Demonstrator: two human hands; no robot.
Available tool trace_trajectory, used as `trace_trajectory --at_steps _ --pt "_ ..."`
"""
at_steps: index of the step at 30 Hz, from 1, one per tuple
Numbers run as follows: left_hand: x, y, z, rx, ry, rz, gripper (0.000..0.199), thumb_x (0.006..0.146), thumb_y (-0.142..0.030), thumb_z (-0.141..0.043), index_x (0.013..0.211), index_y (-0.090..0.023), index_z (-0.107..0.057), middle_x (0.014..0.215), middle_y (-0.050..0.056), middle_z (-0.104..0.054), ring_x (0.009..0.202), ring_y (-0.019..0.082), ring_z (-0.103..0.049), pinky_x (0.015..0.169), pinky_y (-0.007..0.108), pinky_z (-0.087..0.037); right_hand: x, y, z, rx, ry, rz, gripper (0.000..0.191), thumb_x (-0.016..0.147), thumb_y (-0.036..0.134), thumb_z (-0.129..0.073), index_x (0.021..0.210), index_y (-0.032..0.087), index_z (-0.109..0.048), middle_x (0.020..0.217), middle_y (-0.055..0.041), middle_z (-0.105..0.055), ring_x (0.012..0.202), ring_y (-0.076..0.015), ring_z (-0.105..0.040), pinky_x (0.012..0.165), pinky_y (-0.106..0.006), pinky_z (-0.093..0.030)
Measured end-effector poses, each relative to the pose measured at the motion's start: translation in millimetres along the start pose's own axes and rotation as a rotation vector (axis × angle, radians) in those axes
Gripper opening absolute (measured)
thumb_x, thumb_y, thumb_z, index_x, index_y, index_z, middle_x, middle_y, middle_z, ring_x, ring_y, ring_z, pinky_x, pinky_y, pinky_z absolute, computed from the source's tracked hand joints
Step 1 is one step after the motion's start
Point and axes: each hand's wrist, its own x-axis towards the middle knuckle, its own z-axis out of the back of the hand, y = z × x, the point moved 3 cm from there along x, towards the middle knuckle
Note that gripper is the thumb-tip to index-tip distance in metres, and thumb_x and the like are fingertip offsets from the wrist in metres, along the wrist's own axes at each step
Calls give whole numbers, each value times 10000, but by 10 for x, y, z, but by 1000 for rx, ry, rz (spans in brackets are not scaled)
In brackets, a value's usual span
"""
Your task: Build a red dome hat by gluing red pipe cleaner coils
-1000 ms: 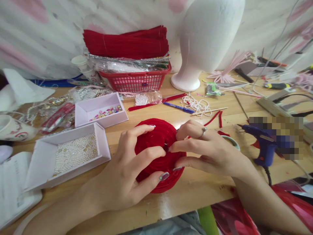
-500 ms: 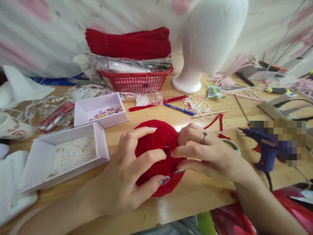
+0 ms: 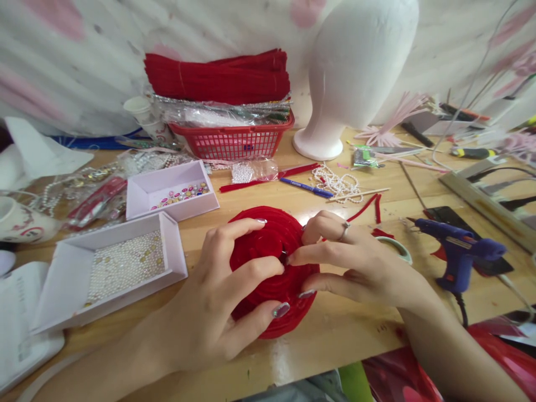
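Observation:
A round red piece (image 3: 272, 243), built in coiled rings like fuzzy pipe cleaners, lies on the table in front of me, with a raised disc at its middle. My left hand (image 3: 218, 285) grips it from the left: the fingers spread over the top, one fingertip presses beside the raised disc, and the thumb rests near the front. My right hand (image 3: 355, 262) holds the right side, fingers bent, a fingertip meeting the left one at a small dark gap with a shiny spot. Whether a small part sits between these fingertips is hidden.
Boxes of pearl beads (image 3: 125, 268) and gems (image 3: 171, 192) stand left. Behind are a red basket (image 3: 234, 139) with red pipe cleaners (image 3: 218, 78) and a white foam head (image 3: 355, 67). At right lie a blue glue gun (image 3: 454, 251), a tape roll (image 3: 396, 248) and a power strip (image 3: 486, 206).
The fingertips of my right hand have shifted slightly at the gap by the raised disc. The view has moved a little; the red piece stays in place.

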Motion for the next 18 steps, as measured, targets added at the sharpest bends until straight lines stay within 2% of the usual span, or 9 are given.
trace_trajectory --at_steps 7,12,15,18 --pt "-11 6 -4 -31 -15 -5 288 929 -221 -565 1200 -257 -476 1448 113 -327 1357 274 -363 1129 518 -365 -38 -37 -18 92 -11 -117 320 904 332 -691 1157 179 -569 961 -43 -613 884 -167 -554 749 -308 -468" --pt "-41 108 63 -168 -150 -17 407 864 -204 -669 1198 -206 -437 1380 132 -385 1347 256 -394 1140 456 -389 -54 -38 -24 113 -28 -144 374 892 386 -698 1182 190 -563 951 -39 -620 858 -169 -573 744 -305 -470" --pt "-75 205 116 -201 -257 26 335 872 -150 -653 1166 -208 -503 1311 102 -439 1304 227 -432 1125 411 -405 -76 -50 -36 111 -50 -146 387 886 397 -704 1184 193 -566 938 -32 -619 822 -159 -572 723 -297 -466" --pt "-119 254 123 -133 -282 -44 307 890 -126 -626 1172 -202 -532 1303 100 -438 1282 215 -455 1113 397 -426 -94 -65 -51 103 -70 -141 373 888 381 -707 1183 197 -570 929 -31 -616 815 -158 -572 713 -297 -467"
